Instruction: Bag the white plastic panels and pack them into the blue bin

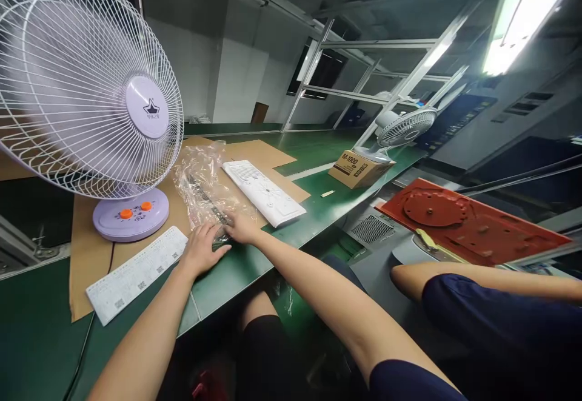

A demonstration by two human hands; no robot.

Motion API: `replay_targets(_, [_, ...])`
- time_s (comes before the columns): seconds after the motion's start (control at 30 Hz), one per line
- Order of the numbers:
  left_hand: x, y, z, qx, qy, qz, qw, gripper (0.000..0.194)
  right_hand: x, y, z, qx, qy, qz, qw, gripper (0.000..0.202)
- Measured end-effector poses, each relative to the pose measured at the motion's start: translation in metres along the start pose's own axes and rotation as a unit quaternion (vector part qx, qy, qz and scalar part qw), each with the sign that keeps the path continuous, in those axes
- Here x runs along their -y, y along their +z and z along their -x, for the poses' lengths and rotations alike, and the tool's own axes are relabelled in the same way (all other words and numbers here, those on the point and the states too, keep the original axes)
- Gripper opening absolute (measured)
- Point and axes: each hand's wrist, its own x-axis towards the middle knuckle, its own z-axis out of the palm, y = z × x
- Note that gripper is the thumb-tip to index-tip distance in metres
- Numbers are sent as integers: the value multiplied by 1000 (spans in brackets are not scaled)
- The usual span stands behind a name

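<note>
A crumpled clear plastic bag (207, 185) lies on the bench in front of me, with a long dark strip-like piece (204, 198) showing inside it; its exact kind is hard to make out. My left hand (202, 248) rests on the near end of the bag, fingers stretched forward and thumb spread to the side. Close beside it, my right hand (240, 227) has its fingers curled on the bag near the end of the dark piece; the fingertips are partly hidden. Left of my left hand is a white printed sheet with QR codes (136, 273).
A lilac table fan (131, 216) stands on cardboard (82, 279) at the left. Beyond my right hand lies a folded white leaflet (266, 192). Farther right are a cardboard box (354, 169), a grey fan (407, 129) and a co-worker's arm (477, 273) by a red panel (473, 219).
</note>
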Motion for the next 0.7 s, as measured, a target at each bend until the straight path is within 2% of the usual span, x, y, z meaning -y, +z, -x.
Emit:
replay_targets(0.07, [4, 0, 2, 34, -18, -30, 999, 58, -8, 4, 10, -22, 14, -20, 999, 54])
replay_targets(0.1, [6, -1, 2, 41, -24, -42, 998, 52, -11, 4, 15, -45, 27, -33, 998, 50])
replay_targets(0.17, [6, -6, 2, 51, -34, -58, 996, 33, -17, 1, 24, -114, 63, -62, 989, 44])
replay_targets(0.23, [4, -10, 1, 57, -39, -60, 996, 22, -27, -8, 34, -211, 119, -93, 966, 46])
replay_targets(0.27, [3, -11, 1, 55, -39, -56, 996, 22, -33, -15, 38, -265, 157, -108, 945, 49])
replay_targets(0.33, [1, -12, 0, 40, -37, -50, 997, 27, -51, -33, 45, -365, 249, -141, 886, 59])
replay_targets(0.43, [-1, -10, -1, 14, -39, -50, 998, 30, -79, -60, 49, -454, 373, -220, 779, 59])
replay_targets(0.5, [-1, -9, -1, 14, -34, -48, 998, 31, -94, -74, 49, -462, 414, -306, 722, 44])
replay_targets(0.57, [-1, -7, 0, 19, -22, -39, 999, 30, -103, -82, 46, -452, 421, -396, 679, 30])
replay_targets(0.7, [-1, -5, 3, 12, 9, 4, 1000, 36, -109, -90, 34, -446, 401, -519, 609, 31])
